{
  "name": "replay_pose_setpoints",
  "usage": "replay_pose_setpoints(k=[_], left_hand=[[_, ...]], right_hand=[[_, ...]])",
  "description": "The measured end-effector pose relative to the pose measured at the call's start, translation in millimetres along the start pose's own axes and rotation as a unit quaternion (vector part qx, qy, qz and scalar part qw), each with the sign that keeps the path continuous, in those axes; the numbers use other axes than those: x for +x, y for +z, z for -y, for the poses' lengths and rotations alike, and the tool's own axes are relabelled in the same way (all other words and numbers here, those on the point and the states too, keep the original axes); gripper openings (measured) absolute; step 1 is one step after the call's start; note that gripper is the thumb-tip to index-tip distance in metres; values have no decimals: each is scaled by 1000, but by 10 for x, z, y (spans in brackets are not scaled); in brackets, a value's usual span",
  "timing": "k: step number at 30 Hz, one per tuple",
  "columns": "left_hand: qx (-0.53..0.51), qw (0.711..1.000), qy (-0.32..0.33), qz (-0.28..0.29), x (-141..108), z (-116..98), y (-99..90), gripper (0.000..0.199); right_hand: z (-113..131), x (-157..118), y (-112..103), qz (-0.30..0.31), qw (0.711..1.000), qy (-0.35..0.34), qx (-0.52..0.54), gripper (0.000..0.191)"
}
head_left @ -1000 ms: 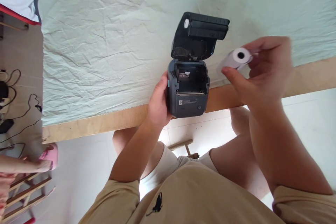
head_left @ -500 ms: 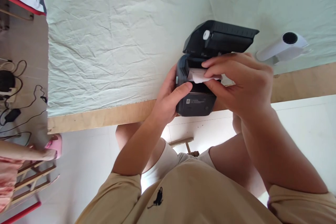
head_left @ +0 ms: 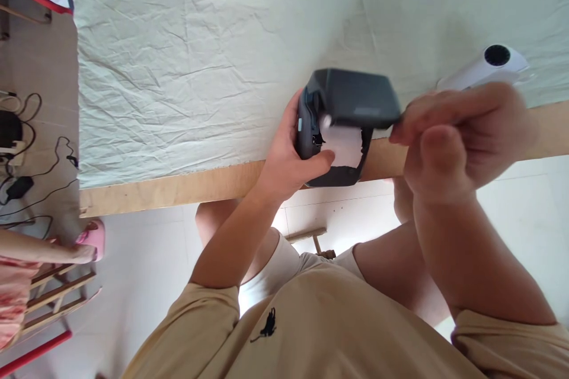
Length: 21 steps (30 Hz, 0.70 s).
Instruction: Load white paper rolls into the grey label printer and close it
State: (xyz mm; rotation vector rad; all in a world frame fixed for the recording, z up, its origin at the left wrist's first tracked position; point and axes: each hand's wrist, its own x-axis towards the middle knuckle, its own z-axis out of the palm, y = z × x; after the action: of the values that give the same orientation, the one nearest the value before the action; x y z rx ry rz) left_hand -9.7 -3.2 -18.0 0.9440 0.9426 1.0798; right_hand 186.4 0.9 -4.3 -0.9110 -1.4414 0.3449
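A dark portable label printer (head_left: 306,141) sits at the table's front edge with its hinged lid (head_left: 362,98) partly lowered. My left hand (head_left: 287,163) grips the printer's left side, its thumb pressing on a white paper strip (head_left: 344,148) that lies across the front of the body. At the lid's right corner, my right hand (head_left: 462,136) is curled, fingertips on the edge and somewhat blurred. The inside of the printer is mostly covered by the lid and paper. A white cylindrical object (head_left: 471,68) with a black round end lies beyond my right hand.
Wrinkled pale green cloth (head_left: 200,71) covers the table, with a bare wooden edge (head_left: 178,189) in front. At the left are another person's leg and pink shoe (head_left: 94,240), a wooden stool (head_left: 57,296), and black cables with an adapter (head_left: 20,188) on the floor.
The lid has swung from standing open toward me, partly over the printer. My right hand has left the paper and moved right to the lid's corner. The paper now hangs over the printer's front.
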Motion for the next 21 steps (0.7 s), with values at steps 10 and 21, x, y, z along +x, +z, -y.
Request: replay_pose_setpoints(k=[10,21], left_hand=[[-30,999,-16,14,-27,-101,54,59],[-26,998,-52,-25,-1,-126,108,55]], right_hand=[[-323,-171,-72,216,959,181,32,69],[-365,-169,-52,226,950,214,-2,70]])
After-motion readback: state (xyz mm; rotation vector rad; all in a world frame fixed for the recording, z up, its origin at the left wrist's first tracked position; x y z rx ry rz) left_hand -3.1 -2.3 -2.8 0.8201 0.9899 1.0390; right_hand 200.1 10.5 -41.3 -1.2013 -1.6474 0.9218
